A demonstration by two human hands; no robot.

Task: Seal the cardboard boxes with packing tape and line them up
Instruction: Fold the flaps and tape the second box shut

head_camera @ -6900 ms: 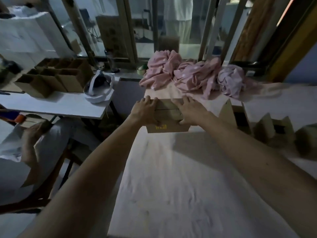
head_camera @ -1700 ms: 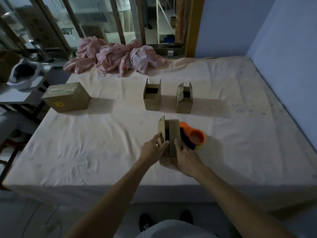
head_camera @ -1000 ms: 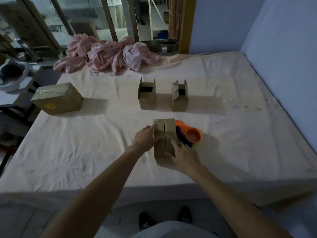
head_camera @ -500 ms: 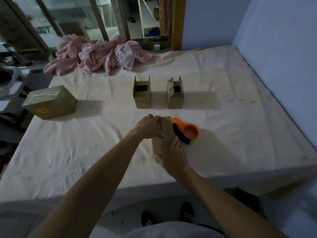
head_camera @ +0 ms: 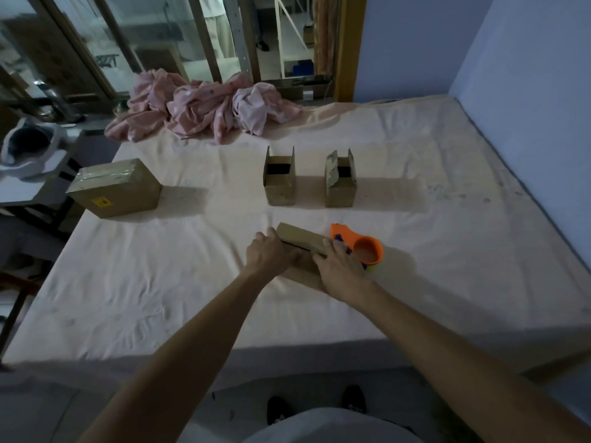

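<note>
A small cardboard box (head_camera: 302, 243) lies near the front of the sheet-covered table (head_camera: 160, 282), its top flaps folded down with a dark seam between them. My left hand (head_camera: 268, 255) grips its left end and my right hand (head_camera: 339, 270) grips its right end. An orange tape dispenser (head_camera: 364, 247) lies right beside the box, touching my right hand's far side. Two small boxes stand behind with flaps up, one (head_camera: 279, 179) on the left and one (head_camera: 340, 179) on the right. A larger taped box (head_camera: 116, 187) sits at the table's left edge.
A heap of pink cloth (head_camera: 204, 108) lies at the table's far edge. A side table with a white headset (head_camera: 25, 148) stands to the left. Blue walls (head_camera: 527, 91) close the right side. Glass doors are behind.
The small box's flaps were closed, then both hands turned it so its seam now runs across instead of away from me. My view has swung from the larger taped box, held 6.9 s ago, to this one.
</note>
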